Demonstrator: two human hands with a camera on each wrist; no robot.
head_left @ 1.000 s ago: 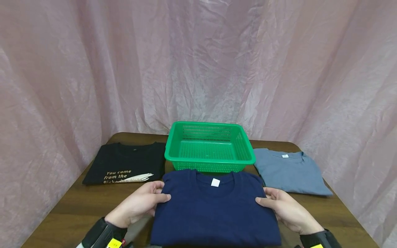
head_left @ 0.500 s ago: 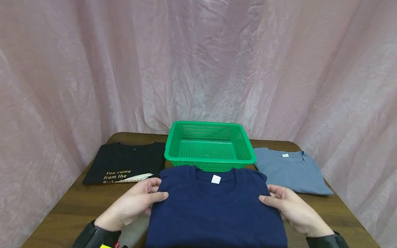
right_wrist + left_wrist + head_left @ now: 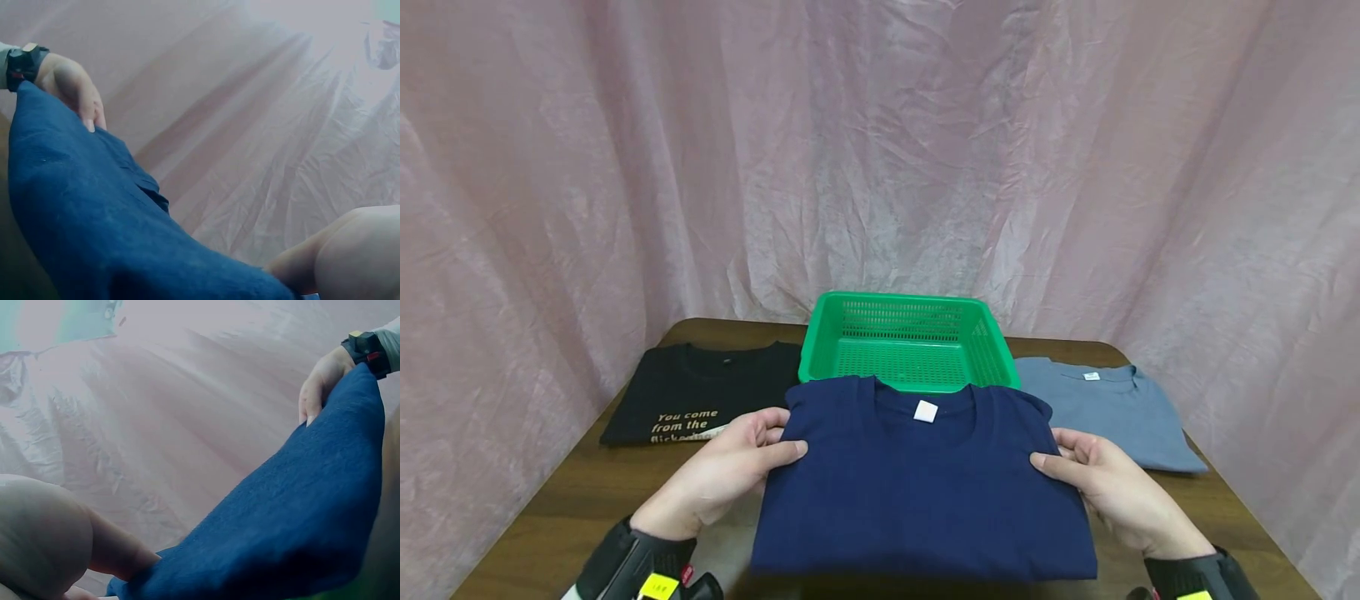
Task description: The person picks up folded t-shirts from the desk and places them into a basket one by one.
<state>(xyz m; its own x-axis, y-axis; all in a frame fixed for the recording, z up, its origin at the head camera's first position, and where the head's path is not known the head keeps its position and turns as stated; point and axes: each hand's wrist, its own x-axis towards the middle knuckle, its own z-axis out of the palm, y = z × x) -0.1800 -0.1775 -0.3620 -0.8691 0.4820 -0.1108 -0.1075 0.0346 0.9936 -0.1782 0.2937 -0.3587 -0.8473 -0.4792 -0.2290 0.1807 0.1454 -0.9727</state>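
A folded navy T-shirt with a white neck label is held up by its two sides in the head view, collar toward the back. My left hand pinches its left edge, thumb on top and the other fingers mostly hidden beneath. On the opposite edge my right hand pinches the cloth the same way. The shirt's collar end overlaps the front of a green plastic basket, whose visible inside holds nothing. Both wrist views show the navy cloth stretched between the two hands, its underside in shadow.
To the left of the basket lies a folded black T-shirt with printed lettering. A folded grey-blue T-shirt is on the right. All stand on a brown wooden table, with a pink curtain behind it.
Both hands have raised the navy T-shirt and carried it toward the basket, so that it now covers the basket's front wall. The basket and other shirts stay in place.
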